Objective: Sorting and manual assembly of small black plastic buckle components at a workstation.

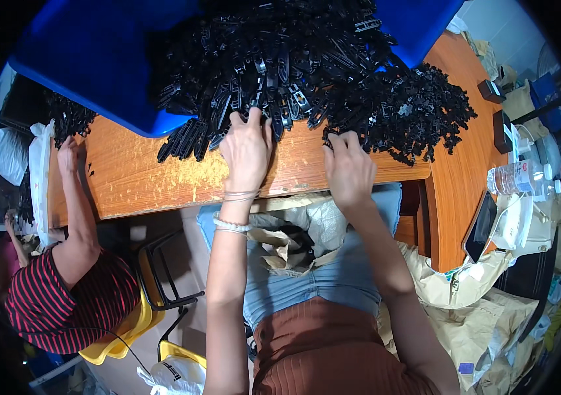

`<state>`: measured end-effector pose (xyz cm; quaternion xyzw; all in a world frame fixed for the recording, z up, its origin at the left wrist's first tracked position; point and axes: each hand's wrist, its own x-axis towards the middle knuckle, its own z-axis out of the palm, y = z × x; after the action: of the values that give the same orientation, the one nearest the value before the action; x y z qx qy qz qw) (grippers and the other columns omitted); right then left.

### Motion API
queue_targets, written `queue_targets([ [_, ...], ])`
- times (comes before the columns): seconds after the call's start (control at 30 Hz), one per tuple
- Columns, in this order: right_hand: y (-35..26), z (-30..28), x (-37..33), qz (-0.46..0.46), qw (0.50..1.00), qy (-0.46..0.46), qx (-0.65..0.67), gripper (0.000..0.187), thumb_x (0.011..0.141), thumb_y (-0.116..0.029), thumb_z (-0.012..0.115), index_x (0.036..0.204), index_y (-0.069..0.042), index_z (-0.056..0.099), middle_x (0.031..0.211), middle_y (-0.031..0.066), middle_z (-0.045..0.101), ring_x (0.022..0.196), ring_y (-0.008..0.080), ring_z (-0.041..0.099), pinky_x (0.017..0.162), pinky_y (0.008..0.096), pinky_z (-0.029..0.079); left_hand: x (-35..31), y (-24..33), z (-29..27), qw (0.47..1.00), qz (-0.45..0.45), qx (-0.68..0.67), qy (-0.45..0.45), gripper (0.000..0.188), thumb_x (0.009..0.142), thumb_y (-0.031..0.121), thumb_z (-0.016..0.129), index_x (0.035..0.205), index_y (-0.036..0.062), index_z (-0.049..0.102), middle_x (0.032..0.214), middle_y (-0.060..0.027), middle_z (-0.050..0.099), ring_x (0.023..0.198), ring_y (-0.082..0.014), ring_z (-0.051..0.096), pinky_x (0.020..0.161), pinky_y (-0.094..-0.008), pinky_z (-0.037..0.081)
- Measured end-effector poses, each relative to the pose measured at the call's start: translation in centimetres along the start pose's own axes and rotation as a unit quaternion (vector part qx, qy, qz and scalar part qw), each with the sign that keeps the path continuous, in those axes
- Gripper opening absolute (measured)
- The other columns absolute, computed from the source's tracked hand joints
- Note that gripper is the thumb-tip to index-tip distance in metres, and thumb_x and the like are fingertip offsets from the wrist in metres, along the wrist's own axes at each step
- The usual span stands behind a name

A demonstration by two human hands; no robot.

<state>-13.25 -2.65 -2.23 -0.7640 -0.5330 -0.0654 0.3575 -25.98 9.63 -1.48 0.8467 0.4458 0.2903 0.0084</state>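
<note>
Long black plastic pieces (191,135) spill in a heap from a blue bin (96,79) onto the wooden table (155,168). At the heap's near edge my left hand (246,151) has its fingers bent down and closed on one of the long black plastic pieces, partly hidden by the fingertips. To the right spreads a pile of small black plastic parts (412,112). My right hand (349,171) is at this pile's near left edge, fingers curled together; what they hold, if anything, is hidden beneath them.
A phone (480,225) and a plastic bottle (521,179) lie on the right. In my lap sits an open paper bag (287,253). At the left, another person in a striped shirt (69,303) reaches to black parts on the table. Paper bags (478,329) stand at lower right.
</note>
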Motion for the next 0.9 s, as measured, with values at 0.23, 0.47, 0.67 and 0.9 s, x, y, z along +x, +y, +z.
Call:
queue_targets([
  [0.23, -0.3, 0.4, -1.7, -0.029, 0.998, 0.045, 0.043, 0.016, 0.078, 0.005, 0.059, 0.094, 0.001, 0.058, 0.092, 0.0141, 0.054, 0.065, 0.0284, 0.058, 0.058, 0.0376, 0.046, -2.4, -0.3, -1.5, 0.977, -0.092, -0.186, -0.047, 0.014, 0.076, 0.008, 0.062, 0.077, -0.0023, 0.052, 0.075, -0.0206, 0.055, 0.058, -0.0343, 0.057, 0.055, -0.0401, 0.047],
  [0.47, 0.6, 0.7, -2.0, -0.003, 0.991, 0.047, 0.129, 0.012, 0.077, 0.009, 0.058, 0.087, 0.003, 0.056, 0.088, 0.0102, 0.054, 0.057, 0.0144, 0.047, 0.053, 0.0271, 0.042, -5.9, -0.2, -2.8, 0.706, -0.287, -0.644, -0.062, 0.037, 0.075, -0.013, 0.054, 0.106, 0.0, 0.038, 0.076, -0.0024, 0.054, 0.061, -0.0083, 0.057, 0.051, -0.0202, 0.047],
  [0.67, -0.8, 0.2, -2.4, 0.067, 0.973, 0.069, 0.209, 0.007, 0.082, 0.008, 0.055, 0.086, 0.003, 0.055, 0.087, 0.0065, 0.056, 0.057, 0.0068, 0.045, 0.049, 0.0207, 0.038, -6.9, 1.5, -3.6, 0.642, -0.288, -0.7, -0.122, 0.03, 0.078, -0.019, 0.048, 0.101, -0.0009, 0.039, 0.087, -0.0125, 0.062, 0.075, -0.0184, 0.065, 0.068, -0.0275, 0.056],
  [0.9, -2.2, -3.4, -0.8, 0.316, 0.749, -0.089, 0.575, 0.014, 0.088, 0.001, 0.049, 0.099, 0.006, 0.058, 0.077, 0.0067, 0.058, 0.051, 0.0061, 0.051, 0.043, 0.0165, 0.036, -7.3, 2.0, -3.5, 0.695, -0.256, -0.654, -0.15, 0.021, 0.077, -0.012, 0.064, 0.092, -0.0026, 0.052, 0.087, -0.0117, 0.065, 0.082, -0.0206, 0.068, 0.069, -0.0229, 0.055],
])
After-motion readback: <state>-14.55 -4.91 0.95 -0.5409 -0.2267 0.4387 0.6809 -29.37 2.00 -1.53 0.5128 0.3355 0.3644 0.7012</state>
